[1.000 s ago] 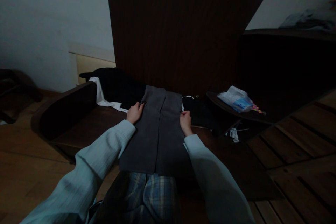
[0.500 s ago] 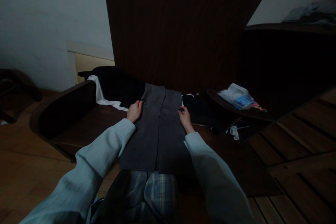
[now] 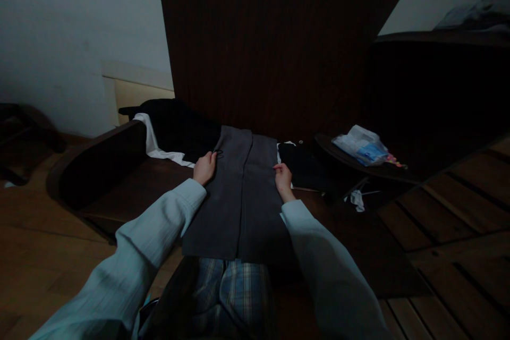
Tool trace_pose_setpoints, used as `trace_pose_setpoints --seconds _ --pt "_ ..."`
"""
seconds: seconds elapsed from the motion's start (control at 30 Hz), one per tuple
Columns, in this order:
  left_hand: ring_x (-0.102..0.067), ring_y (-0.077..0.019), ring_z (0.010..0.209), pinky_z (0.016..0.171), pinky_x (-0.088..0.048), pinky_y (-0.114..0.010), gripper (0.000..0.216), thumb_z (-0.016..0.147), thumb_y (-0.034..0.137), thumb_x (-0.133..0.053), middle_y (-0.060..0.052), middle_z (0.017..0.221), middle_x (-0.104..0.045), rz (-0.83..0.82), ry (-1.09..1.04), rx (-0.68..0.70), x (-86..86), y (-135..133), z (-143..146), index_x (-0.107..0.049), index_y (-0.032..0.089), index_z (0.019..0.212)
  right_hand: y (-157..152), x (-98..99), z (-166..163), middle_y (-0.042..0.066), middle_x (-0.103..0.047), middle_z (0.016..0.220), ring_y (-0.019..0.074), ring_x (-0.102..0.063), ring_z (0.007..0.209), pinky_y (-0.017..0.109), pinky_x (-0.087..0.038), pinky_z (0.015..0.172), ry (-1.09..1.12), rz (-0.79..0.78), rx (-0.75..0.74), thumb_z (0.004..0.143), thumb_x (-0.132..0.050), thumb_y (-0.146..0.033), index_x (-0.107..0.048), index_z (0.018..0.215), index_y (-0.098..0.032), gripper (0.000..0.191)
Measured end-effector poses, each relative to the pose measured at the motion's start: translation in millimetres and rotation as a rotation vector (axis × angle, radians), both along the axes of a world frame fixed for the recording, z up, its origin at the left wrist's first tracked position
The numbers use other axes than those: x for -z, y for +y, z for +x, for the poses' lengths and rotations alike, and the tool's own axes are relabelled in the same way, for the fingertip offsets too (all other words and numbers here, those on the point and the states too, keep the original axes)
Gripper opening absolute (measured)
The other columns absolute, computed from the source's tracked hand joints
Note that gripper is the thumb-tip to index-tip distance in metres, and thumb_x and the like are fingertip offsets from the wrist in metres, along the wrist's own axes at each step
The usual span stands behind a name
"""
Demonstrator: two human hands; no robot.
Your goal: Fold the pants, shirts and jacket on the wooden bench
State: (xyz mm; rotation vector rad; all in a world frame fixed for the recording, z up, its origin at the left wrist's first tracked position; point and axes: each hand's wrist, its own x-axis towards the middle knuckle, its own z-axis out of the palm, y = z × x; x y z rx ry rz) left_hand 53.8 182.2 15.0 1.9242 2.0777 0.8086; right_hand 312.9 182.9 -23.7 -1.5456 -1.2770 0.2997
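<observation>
A dark grey garment (image 3: 227, 196), which looks like a pair of trousers, lies flat on the dark wooden bench, its two panels side by side and its lower end hanging towards me. My left hand (image 3: 205, 167) is closed on its left edge, with a thin dark cord loop sticking out by the fingertips. At the opposite edge, my right hand (image 3: 283, 178) has its fingers pinched on the cloth. Black clothing (image 3: 179, 130) lies beyond my left hand, with a white cloth (image 3: 153, 149) under it. Folded black cloth (image 3: 300, 167) lies just right of my right hand.
The bench's curved armrest (image 3: 64, 180) rises at left. On a small rounded shelf (image 3: 324, 143) at right lies a clear plastic packet (image 3: 360, 146) with blue and white contents. Crumpled white paper (image 3: 357, 200) sits below it. A tall dark wooden panel (image 3: 271, 48) stands behind.
My right hand has shifted very slightly right along the garment's edge, and a dark bit at its fingertips no longer shows. My left hand and the garment look almost unchanged.
</observation>
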Motion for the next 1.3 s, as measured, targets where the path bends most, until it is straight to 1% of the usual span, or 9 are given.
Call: trace_pose_setpoints --seconds 0.13,0.27,0.4,0.53,0.7,0.8,1.0,1.13,1.3 --pt "-0.060 -0.0253 0.082 0.060 -0.038 -0.027 0.040 0.090 0.038 -0.023 -0.014 0.086 -0.064 -0.008 0.004 0.001 -1.0 -0.2 -0.5 -0.056 0.016 0.089 -0.9 -2.0 -2.9 0.004 -0.057 0.073 0.0168 -0.053 0.069 0.027 -0.040 0.066 0.037 -0.003 0.027 0.067 -0.046 -0.021 -0.049 0.080 -0.016 0.013" --pt "-0.060 -0.0245 0.082 0.061 -0.037 -0.026 0.040 0.090 0.038 -0.024 -0.014 0.087 -0.064 0.008 0.018 -0.004 0.3 0.6 -0.8 -0.056 0.015 0.090 -0.2 -1.4 -3.6 0.000 -0.055 0.066 0.0165 -0.052 0.064 0.028 -0.040 0.065 0.052 -0.025 0.050 0.056 -0.063 -0.025 -0.048 0.085 -0.016 0.033" --pt "-0.060 -0.0244 0.082 0.061 -0.037 -0.026 0.039 0.090 0.036 -0.024 -0.014 0.086 -0.064 0.021 0.028 0.005 1.3 1.4 -0.8 -0.056 0.015 0.091 0.7 0.7 -1.9 -0.002 -0.055 0.064 0.0146 -0.051 0.061 0.026 -0.040 0.063 0.081 -0.003 0.045 0.058 -0.060 -0.024 -0.050 0.084 -0.016 0.030" --pt "-0.061 -0.0246 0.082 0.061 -0.037 -0.026 0.039 0.090 0.036 -0.024 -0.014 0.086 -0.064 0.007 0.033 -0.001 1.1 1.7 -0.7 -0.057 0.015 0.091 -0.5 0.4 -1.2 0.000 -0.056 0.065 0.0140 -0.052 0.059 0.025 -0.040 0.061 0.092 0.008 0.044 0.063 -0.055 -0.023 -0.051 0.092 -0.015 0.031" --pt "-0.061 -0.0254 0.082 0.059 -0.037 -0.026 0.040 0.090 0.037 -0.023 -0.014 0.087 -0.064 0.008 0.030 -0.002 2.3 2.5 -0.8 -0.056 0.015 0.091 -4.4 -4.6 -2.7 0.005 -0.062 0.071 0.0172 -0.057 0.066 0.027 -0.042 0.064 0.051 0.007 0.097 0.071 -0.045 -0.024 -0.050 0.101 -0.014 0.032" --pt "-0.061 -0.0251 0.082 0.060 -0.037 -0.026 0.039 0.090 0.038 -0.024 -0.014 0.086 -0.064 0.008 0.029 -0.005 2.7 2.6 -0.6 -0.056 0.016 0.091 -5.6 -6.7 -4.0 0.007 -0.064 0.077 0.0187 -0.059 0.070 0.029 -0.043 0.068 0.031 -0.037 0.075 0.074 -0.043 -0.027 -0.050 0.106 -0.014 0.036" --pt "-0.061 -0.0247 0.082 0.061 -0.038 -0.026 0.039 0.090 0.038 -0.023 -0.014 0.086 -0.064 0.034 0.003 -0.018 1.4 3.8 -3.4 -0.056 0.016 0.090 -12.4 -7.1 -4.6 0.008 -0.060 0.103 0.0214 -0.056 0.095 0.034 -0.042 0.084 -0.080 -0.045 -0.113 0.065 -0.058 -0.033 -0.052 0.108 -0.019 0.047" --pt "-0.060 -0.0243 0.085 0.064 -0.040 -0.026 0.036 0.089 0.038 -0.026 -0.013 0.089 -0.065 0.020 -0.012 -0.003 2.0 5.8 -5.4 -0.056 0.017 0.091 -18.4 -9.1 -2.6 0.005 -0.062 0.099 0.0218 -0.058 0.090 0.036 -0.043 0.082 -0.122 -0.106 -0.165 0.058 -0.063 -0.025 -0.054 0.107 -0.021 0.050" --pt "-0.060 -0.0275 0.088 0.067 -0.043 -0.030 0.037 0.084 0.042 -0.035 -0.015 0.093 -0.064 -0.015 -0.015 0.039 3.5 2.5 -2.8 -0.051 0.015 0.105 -22.7 -13.6 -4.4 0.006 -0.063 0.093 0.0215 -0.058 0.087 0.035 -0.043 0.080 -0.101 -0.145 -0.120 0.061 -0.056 -0.018 -0.056 0.104 -0.018 0.043"
